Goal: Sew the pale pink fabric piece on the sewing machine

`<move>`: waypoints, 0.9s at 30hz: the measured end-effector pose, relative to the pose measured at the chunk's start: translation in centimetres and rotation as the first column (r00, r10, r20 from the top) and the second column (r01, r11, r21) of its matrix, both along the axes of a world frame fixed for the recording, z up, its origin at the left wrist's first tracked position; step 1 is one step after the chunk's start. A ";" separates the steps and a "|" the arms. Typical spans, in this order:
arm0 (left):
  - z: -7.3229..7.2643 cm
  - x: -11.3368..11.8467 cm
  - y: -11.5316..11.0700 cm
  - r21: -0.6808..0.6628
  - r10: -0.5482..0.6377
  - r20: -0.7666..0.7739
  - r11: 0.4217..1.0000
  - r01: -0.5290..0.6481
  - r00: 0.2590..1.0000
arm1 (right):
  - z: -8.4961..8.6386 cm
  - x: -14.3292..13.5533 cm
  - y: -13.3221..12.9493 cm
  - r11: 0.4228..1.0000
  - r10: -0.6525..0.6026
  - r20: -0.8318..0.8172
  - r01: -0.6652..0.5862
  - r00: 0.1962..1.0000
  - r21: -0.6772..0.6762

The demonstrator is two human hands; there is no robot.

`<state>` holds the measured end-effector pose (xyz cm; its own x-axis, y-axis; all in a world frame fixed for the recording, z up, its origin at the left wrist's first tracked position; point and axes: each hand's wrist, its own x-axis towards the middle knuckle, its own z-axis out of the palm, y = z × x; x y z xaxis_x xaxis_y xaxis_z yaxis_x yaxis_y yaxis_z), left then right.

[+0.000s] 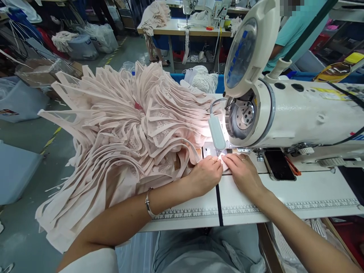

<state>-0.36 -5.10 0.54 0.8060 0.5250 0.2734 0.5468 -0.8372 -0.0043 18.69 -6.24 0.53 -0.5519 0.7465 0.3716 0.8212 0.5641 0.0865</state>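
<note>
My left hand (204, 175) and my right hand (243, 172) lie side by side on the white table (298, 189), fingertips pinching a small pale pink fabric piece (223, 162) under the needle area of a white sewing machine (301, 110). The machine's lamp (216, 131) lights the spot brightly, so the fabric edge is washed out. A big fanned pile of pale pink lace garments with straps (127, 132) lies to the left, touching my left hand. A silver bracelet (148, 203) sits on my left wrist.
A black phone (279, 165) lies on the table under the machine arm. Printed rulers (199, 213) run along the table's front edge. Another person in a teal shirt (292, 30) stands behind the machine. Farther back are another sewing table (182, 28) and bagged fabric (85, 41).
</note>
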 end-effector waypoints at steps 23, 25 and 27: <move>-1.3 0.5 0.1 0.079 0.013 0.058 0.997 -0.017 0.998 | -2.1 1.8 1.6 0.967 -0.138 -0.023 0.129 0.990 -0.221; -1.5 0.5 0.2 0.070 0.012 0.070 0.997 -0.017 0.997 | -2.0 1.7 1.7 0.967 -0.139 -0.006 0.135 0.990 -0.218; -1.6 0.5 0.3 0.078 0.012 0.080 0.997 -0.019 0.997 | -1.9 1.6 1.7 0.965 -0.144 0.026 0.146 0.989 -0.218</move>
